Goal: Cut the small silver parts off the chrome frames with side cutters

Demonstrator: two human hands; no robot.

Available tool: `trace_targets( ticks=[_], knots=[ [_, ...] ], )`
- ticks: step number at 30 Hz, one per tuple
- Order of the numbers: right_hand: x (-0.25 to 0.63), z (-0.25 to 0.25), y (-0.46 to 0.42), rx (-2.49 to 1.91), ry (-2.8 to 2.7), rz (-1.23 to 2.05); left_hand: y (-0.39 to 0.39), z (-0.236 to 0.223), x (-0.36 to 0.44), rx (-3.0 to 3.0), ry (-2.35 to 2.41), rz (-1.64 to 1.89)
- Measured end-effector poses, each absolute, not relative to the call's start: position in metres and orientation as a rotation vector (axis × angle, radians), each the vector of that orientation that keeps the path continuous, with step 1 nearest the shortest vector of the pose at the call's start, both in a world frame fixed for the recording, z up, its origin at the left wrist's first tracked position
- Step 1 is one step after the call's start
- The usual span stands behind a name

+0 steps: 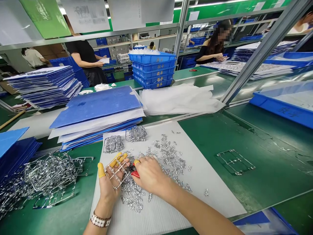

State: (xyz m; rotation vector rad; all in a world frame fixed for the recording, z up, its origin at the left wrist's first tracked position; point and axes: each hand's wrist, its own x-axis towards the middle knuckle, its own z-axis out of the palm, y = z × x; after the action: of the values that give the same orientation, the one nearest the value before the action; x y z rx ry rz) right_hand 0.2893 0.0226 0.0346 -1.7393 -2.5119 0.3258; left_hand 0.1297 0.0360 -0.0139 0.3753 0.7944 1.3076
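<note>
My left hand [110,182], with yellow finger covers on the thumb and fingers, holds a small silvery rectangular frame [117,171] that carries little twisted parts. At its right, my right hand [150,173] is closed round a tool with red handles [135,174]; its tip is hidden behind the hand and frame. Below and beyond both hands, many small shiny twisted metal pieces [168,153] lie scattered on a white sheet [195,195]. Two stacks of similar frames, a left stack [113,144] and a right stack [136,133], sit at the sheet's far edge.
A tangled heap of silvery frames [53,176] lies at the left. One loose frame [236,161] rests on the green table at the right. Blue and white sheets [102,107] are stacked ahead, with blue trays [154,70] behind. A slanted metal post [259,55] rises at the right.
</note>
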Motion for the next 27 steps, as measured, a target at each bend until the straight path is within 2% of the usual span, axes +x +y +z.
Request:
trace_targets(
  ticks=[15, 27],
  knots=[
    [0.28, 0.031, 0.023, -1.745, -2.529, 0.289, 0.032, -0.023, 0.133, 0.543, 0.9, 1.36],
    [0.277, 0.041, 0.012, -1.673, -2.551, 0.277, 0.034, -0.017, 0.132, 0.461, 0.892, 1.422]
  ],
)
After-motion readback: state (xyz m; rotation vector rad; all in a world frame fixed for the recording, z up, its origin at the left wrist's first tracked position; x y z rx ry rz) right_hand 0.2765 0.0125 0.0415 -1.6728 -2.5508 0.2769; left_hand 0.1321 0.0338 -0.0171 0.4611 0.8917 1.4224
